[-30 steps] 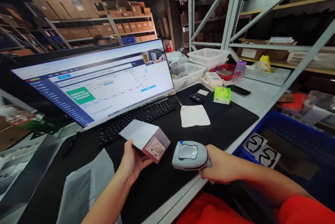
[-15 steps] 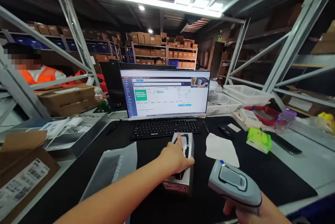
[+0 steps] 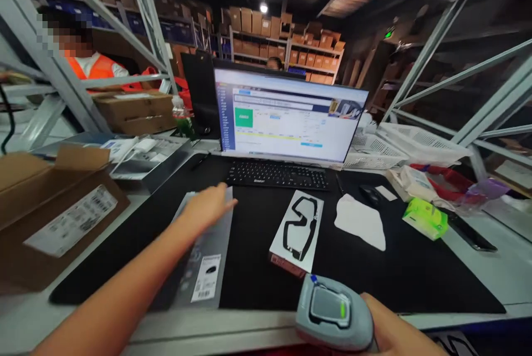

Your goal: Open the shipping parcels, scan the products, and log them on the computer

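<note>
My left hand (image 3: 209,206) lies over the upper part of a grey translucent plastic bag (image 3: 211,239), fingers stretched and thumb apart, somewhat blurred. A white label with a barcode (image 3: 206,278) shows near the bag's lower end. To the right, a white box (image 3: 319,223) printed with a black frame-like outline lies flat on the black mat, touched by neither hand. My right hand (image 3: 388,323), at the bottom, is wrapped round a grey barcode scanner (image 3: 334,314); a green light glows on its top. The scanner's handle is mostly hidden.
A monitor (image 3: 286,115) stands behind a black keyboard (image 3: 278,174). An open cardboard box (image 3: 54,206) is at left. White paper (image 3: 359,223), a mouse (image 3: 371,196), a green packet (image 3: 426,217) and a phone (image 3: 471,231) lie at right. A person in an orange vest (image 3: 100,67) is beyond the rack.
My left hand has left the white box and moved left onto the grey bag. The scanner has shifted left and lower, and its green light now shows. The view has tilted down.
</note>
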`<state>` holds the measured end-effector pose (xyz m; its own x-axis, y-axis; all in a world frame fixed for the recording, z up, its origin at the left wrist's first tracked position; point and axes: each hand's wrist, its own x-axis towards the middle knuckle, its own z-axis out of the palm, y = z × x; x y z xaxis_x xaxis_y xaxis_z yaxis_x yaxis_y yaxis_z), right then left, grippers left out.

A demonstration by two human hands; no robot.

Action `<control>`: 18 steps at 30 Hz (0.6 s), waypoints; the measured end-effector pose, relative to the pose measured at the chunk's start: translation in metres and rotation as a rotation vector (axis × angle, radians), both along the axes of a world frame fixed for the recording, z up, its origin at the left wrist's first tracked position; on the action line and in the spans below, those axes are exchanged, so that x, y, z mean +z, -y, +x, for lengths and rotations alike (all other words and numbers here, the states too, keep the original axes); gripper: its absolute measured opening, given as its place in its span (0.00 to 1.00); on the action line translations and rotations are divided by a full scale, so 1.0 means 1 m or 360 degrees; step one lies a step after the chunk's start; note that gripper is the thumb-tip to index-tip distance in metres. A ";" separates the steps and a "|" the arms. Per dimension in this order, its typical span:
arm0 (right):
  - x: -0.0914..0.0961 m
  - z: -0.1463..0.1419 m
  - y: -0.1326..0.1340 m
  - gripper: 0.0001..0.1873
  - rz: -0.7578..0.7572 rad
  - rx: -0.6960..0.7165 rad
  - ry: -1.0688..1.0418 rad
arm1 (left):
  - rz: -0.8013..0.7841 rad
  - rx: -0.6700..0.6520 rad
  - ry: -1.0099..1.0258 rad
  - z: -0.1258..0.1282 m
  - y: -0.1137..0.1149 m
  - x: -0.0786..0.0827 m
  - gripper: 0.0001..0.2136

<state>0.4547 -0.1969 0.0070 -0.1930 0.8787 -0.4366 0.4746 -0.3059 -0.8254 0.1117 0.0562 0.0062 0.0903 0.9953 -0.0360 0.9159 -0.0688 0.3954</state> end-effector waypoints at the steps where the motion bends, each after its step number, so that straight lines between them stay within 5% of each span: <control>1: 0.001 -0.008 -0.005 0.29 -0.0036 0.0070 0.0016 | -0.0035 0.0155 -0.0069 -0.025 -0.005 -0.006 0.26; 6: 0.022 -0.065 -0.046 0.25 -0.0218 0.0545 -0.0252 | -0.0290 0.0483 -0.0171 -0.095 -0.012 -0.036 0.34; 10: 0.027 -0.109 -0.074 0.20 -0.0513 0.0693 -0.0324 | -0.0316 0.0518 -0.0130 -0.105 -0.013 -0.055 0.35; 18: 0.014 -0.138 -0.097 0.05 -0.0539 0.0766 -0.0071 | -0.0311 0.0423 -0.0023 -0.124 -0.020 -0.077 0.30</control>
